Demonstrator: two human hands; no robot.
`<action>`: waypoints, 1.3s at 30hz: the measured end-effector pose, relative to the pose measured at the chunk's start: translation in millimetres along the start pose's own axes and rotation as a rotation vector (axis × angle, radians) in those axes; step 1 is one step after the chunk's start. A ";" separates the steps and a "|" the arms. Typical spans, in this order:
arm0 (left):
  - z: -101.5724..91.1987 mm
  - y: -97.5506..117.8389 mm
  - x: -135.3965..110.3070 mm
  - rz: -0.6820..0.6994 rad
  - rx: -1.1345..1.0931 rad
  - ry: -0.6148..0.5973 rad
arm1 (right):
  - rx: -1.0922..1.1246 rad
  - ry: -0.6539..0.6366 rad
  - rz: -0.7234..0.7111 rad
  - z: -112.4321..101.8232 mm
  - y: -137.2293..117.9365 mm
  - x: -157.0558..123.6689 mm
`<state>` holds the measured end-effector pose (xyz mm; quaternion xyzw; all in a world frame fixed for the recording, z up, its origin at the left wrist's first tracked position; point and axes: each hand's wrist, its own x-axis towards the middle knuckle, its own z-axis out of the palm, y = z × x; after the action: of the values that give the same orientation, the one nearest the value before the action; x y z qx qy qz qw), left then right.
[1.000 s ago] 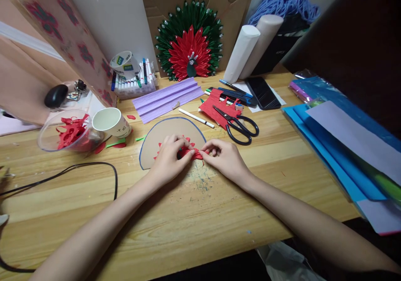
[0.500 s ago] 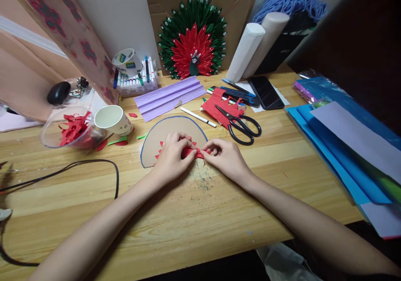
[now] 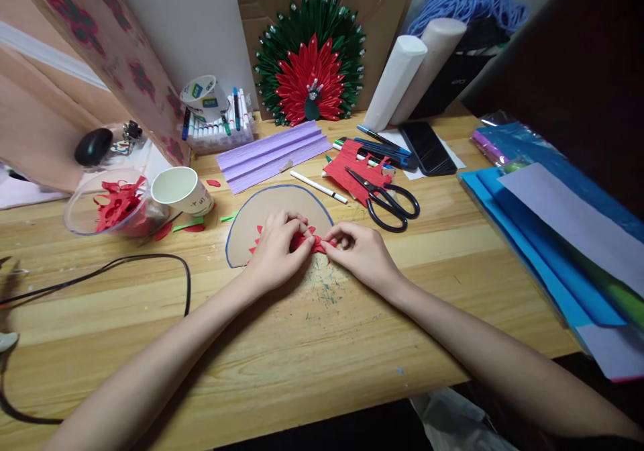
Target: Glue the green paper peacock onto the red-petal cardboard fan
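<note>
A cardboard half-disc with a blue-drawn curved edge lies flat on the table, and red pointed paper petals sit along its lower part. My left hand rests over the cardboard, its thumb and fingers closed on a red paper petal piece. Just to the right, the thumb and forefinger of my right hand pinch the same red paper at its other side. The fingers hide much of the petals beneath.
Black-handled scissors lie on a red crepe paper sheet. A white marker and purple paper are behind the cardboard. At left stand a paper cup and a clear bowl of red scraps. A peacock craft leans behind.
Both hands keep nearly the same place and the same pinch on the red paper. The whole view has shifted very slightly.
</note>
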<state>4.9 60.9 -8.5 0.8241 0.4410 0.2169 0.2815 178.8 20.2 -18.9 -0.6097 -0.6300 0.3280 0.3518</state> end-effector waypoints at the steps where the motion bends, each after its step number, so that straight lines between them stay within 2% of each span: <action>1: 0.0 -0.3 0.0 -0.001 -0.002 -0.001 | -0.015 0.001 -0.016 0.2 0.2 -0.1; 9: 0.8 -0.7 -1.6 0.026 0.027 0.007 | -0.049 0.001 -0.062 -0.6 2.0 1.7; 14: -2.4 4.0 -3.7 0.076 0.118 0.027 | -0.011 -0.036 -0.053 -4.5 5.0 4.7; 19: -15.2 16.6 -14.4 0.175 0.307 0.015 | 0.069 -0.079 -0.011 -5.9 9.7 6.9; 22: -28.0 15.4 -27.3 0.222 0.375 -0.011 | 0.088 -0.072 -0.003 -4.9 9.7 7.1; 25: -42.4 -1.6 -42.3 0.154 0.391 0.087 | 0.134 -0.080 0.036 -5.9 8.3 7.6; 27: -50.7 -18.7 -51.5 0.024 0.373 0.207 | 0.171 -0.088 0.076 -9.6 8.1 9.1; 29: -55.9 -35.1 -59.3 -0.122 0.369 0.272 | 0.201 -0.074 0.104 -16.3 9.0 12.7; 32: -56.0 -50.4 -66.9 -0.210 0.303 0.244 | 0.264 -0.048 0.106 -29.4 9.9 24.1; 35: -50.1 -54.5 -69.1 -0.208 0.256 0.200 | 0.285 -0.092 0.051 -38.2 3.4 44.1; 38: -45.6 -55.8 -68.1 -0.189 0.248 0.186 | 0.264 -0.238 -0.028 -33.8 -15.9 69.3; 39: -45.2 -56.6 -67.6 -0.186 0.236 0.177 | 0.259 -0.325 -0.050 -29.0 -24.8 77.8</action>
<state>-91.7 41.4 -19.2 0.7849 0.5607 0.2082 0.1617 189.2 96.5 20.9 -0.4828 -0.6459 0.4913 0.3291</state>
